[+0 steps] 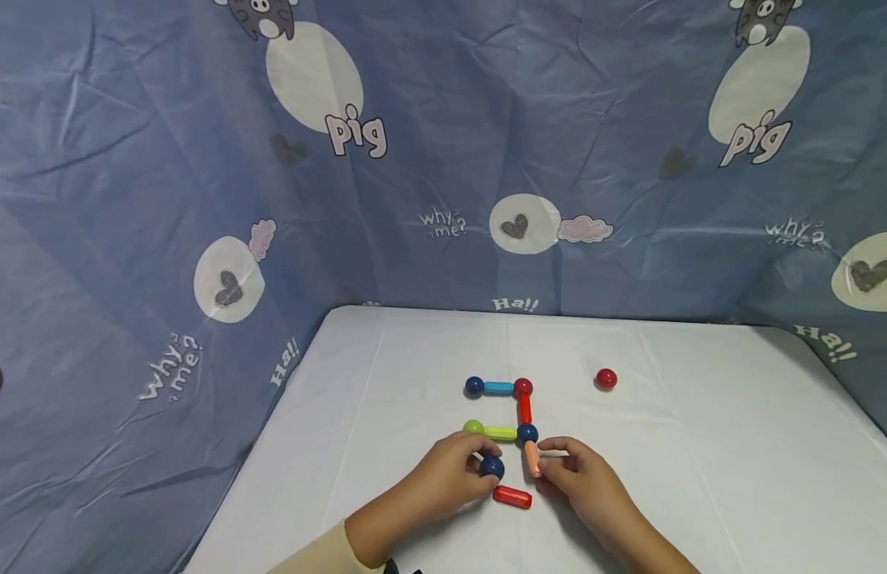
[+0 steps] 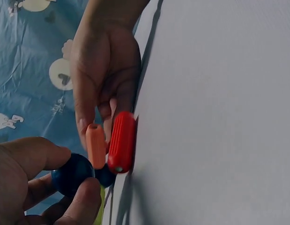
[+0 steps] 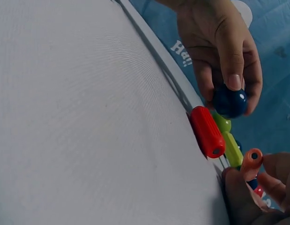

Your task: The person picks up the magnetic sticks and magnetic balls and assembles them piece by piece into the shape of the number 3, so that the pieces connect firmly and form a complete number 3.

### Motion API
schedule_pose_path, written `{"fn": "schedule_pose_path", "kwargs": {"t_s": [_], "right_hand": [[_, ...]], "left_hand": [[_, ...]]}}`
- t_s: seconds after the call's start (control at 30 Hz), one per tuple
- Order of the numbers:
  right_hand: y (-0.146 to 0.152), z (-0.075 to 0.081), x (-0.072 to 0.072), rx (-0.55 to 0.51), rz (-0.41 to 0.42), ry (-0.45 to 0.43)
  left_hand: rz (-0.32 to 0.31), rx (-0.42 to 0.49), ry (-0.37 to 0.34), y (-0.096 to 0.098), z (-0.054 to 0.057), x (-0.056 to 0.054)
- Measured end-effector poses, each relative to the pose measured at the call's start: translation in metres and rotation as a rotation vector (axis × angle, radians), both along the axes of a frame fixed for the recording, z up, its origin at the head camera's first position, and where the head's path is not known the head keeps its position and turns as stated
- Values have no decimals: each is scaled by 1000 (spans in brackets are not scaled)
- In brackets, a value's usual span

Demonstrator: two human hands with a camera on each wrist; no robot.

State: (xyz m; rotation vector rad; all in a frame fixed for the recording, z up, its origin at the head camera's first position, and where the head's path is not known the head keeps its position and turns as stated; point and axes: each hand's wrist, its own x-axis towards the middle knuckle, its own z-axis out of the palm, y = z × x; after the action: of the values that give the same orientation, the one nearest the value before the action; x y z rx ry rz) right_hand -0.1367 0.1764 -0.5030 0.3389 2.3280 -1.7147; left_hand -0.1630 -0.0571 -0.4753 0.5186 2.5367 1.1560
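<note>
The fingers of my left hand point(image 1: 450, 470) pinch a dark blue ball point(image 1: 492, 466), and those of my right hand point(image 1: 586, 482) pinch an orange rod point(image 1: 532, 458) whose long axis runs from a blue joint ball point(image 1: 527, 433) toward me, its free end pointing slightly right. Nearer me, a loose red rod point(image 1: 512, 497) lies crosswise on the white bench point(image 1: 716, 446). Beyond my fingers, a lime rod point(image 1: 500, 433) points left from the joint to a lime ball point(image 1: 473, 427), a farther red rod point(image 1: 525, 410) points away to a red corner ball point(image 1: 523, 387), and a lone red ball point(image 1: 606, 379) sits apart, right.
</note>
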Motion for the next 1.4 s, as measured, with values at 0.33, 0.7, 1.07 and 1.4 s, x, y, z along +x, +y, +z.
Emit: {"fn": "schedule_pose_path", "kwargs": {"t_s": [0.33, 0.7, 1.07, 1.4], "right_hand": [[-1, -3, -8, -195, 35, -22], [4, -1, -9, -359, 179, 16], [-1, -5, -11, -335, 127, 33], [-5, -6, -15, -285, 43, 13]], "left_hand": [[57, 117, -84, 7, -5, 1], [39, 183, -98, 10, -14, 0], [53, 199, -111, 10, -19, -4], [34, 209, -146, 15, -21, -4]]}}
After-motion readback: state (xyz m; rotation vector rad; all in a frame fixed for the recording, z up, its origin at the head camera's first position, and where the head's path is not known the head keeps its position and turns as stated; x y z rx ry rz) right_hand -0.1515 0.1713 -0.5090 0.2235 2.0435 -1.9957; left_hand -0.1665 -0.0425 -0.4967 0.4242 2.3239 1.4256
